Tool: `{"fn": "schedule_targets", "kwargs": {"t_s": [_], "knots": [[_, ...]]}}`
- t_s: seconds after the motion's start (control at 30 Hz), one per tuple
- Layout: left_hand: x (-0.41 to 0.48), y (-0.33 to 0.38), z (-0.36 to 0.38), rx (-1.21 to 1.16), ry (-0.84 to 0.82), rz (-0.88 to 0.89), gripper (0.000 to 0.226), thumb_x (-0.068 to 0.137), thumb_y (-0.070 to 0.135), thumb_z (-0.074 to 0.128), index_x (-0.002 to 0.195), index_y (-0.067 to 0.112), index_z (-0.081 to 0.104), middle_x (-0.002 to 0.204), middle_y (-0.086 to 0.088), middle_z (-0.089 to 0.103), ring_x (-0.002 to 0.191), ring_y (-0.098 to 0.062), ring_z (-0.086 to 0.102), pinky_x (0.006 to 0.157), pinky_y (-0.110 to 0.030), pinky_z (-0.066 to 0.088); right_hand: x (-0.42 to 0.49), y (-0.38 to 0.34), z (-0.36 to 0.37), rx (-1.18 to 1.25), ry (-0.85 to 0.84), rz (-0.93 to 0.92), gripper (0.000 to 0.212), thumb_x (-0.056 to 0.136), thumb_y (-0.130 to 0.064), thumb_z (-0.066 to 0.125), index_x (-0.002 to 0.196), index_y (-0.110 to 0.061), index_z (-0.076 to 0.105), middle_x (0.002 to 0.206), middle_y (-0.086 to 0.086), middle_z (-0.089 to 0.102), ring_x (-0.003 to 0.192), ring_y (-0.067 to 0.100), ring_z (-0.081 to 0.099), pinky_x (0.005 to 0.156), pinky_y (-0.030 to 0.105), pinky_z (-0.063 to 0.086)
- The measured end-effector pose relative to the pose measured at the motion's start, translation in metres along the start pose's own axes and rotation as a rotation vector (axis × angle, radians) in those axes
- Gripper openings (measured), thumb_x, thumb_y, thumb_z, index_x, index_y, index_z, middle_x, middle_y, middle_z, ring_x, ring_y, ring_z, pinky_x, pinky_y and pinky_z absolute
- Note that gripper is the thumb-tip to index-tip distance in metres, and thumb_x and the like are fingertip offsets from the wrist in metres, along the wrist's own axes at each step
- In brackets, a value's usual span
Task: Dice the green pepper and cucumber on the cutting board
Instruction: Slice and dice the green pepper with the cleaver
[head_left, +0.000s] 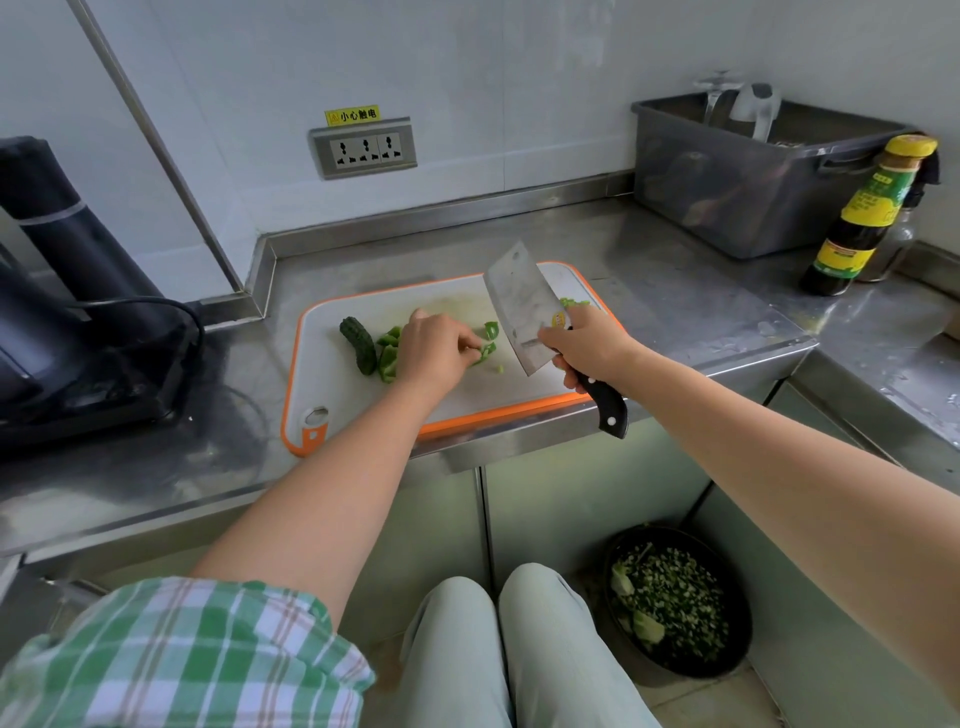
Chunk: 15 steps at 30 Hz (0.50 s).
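A white cutting board (332, 395) with an orange rim lies on the steel counter. At its left lies a dark green cucumber piece (358, 345). Beside it are green pepper chunks (388, 353), more pepper pieces (489, 340) by my fingers, and a small pile of cut pepper (571, 302) at the board's far right. My left hand (434, 348) pinches a pepper piece at the board's middle. My right hand (589, 348) grips the black handle of a cleaver (519, 306), whose blade is lifted and tilted above the board.
A dark appliance (67, 291) with a cable stands on the left. A grey plastic tub (753, 176) and a sauce bottle (867, 218) stand at the back right. A wall socket (363, 148) is behind the board. On the floor sits a black bin (675, 603) of vegetable scraps.
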<state>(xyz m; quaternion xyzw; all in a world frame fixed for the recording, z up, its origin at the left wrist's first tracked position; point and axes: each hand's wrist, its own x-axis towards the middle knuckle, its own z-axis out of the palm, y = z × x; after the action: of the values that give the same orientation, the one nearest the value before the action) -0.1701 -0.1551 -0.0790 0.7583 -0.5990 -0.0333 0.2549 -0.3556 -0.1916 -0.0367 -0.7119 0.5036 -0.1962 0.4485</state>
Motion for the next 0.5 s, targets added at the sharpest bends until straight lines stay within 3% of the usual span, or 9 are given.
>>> {"fn": "schedule_targets", "kwargs": {"t_s": [0.13, 0.23, 0.33, 0.5], "knots": [[-0.005, -0.004, 0.0, 0.075, 0.02, 0.047, 0.017, 0.088, 0.029, 0.063, 0.094, 0.025, 0.077, 0.094, -0.001, 0.073, 0.099, -0.03, 0.049, 0.077, -0.032, 0.045, 0.0, 0.002, 0.002, -0.08, 0.003, -0.024, 0.011, 0.097, -0.017, 0.042, 0.093, -0.007, 0.046, 0.064, 0.007, 0.051, 0.03, 0.011, 0.048, 0.038, 0.02, 0.039], [-0.007, -0.004, -0.001, 0.163, 0.005, 0.068, 0.024, 0.083, 0.031, 0.067, 0.106, 0.028, 0.074, 0.101, -0.001, 0.071, 0.104, -0.029, 0.05, 0.082, -0.031, 0.042, -0.002, 0.002, 0.004, -0.178, -0.007, -0.047, 0.015, 0.093, -0.02, 0.046, 0.088, -0.006, 0.047, 0.064, 0.009, 0.054, 0.033, 0.016, 0.052, 0.039, 0.022, 0.041], [-0.007, -0.003, 0.001, 0.154, 0.029, 0.061, 0.021, 0.084, 0.032, 0.068, 0.104, 0.027, 0.075, 0.102, -0.003, 0.07, 0.101, -0.029, 0.051, 0.077, -0.03, 0.038, -0.004, 0.001, 0.006, -0.271, 0.015, -0.061, 0.024, 0.095, -0.027, 0.05, 0.08, -0.008, 0.046, 0.064, 0.011, 0.056, 0.032, 0.017, 0.051, 0.036, 0.02, 0.04], [-0.006, -0.002, -0.001, 0.135, 0.01, 0.065, 0.023, 0.086, 0.031, 0.068, 0.108, 0.026, 0.074, 0.103, -0.004, 0.068, 0.104, -0.029, 0.051, 0.079, -0.032, 0.041, -0.001, -0.004, -0.005, -0.338, 0.099, -0.07, 0.022, 0.094, -0.019, 0.048, 0.073, -0.015, 0.041, 0.063, 0.009, 0.055, 0.032, 0.017, 0.052, 0.032, 0.021, 0.039]]}}
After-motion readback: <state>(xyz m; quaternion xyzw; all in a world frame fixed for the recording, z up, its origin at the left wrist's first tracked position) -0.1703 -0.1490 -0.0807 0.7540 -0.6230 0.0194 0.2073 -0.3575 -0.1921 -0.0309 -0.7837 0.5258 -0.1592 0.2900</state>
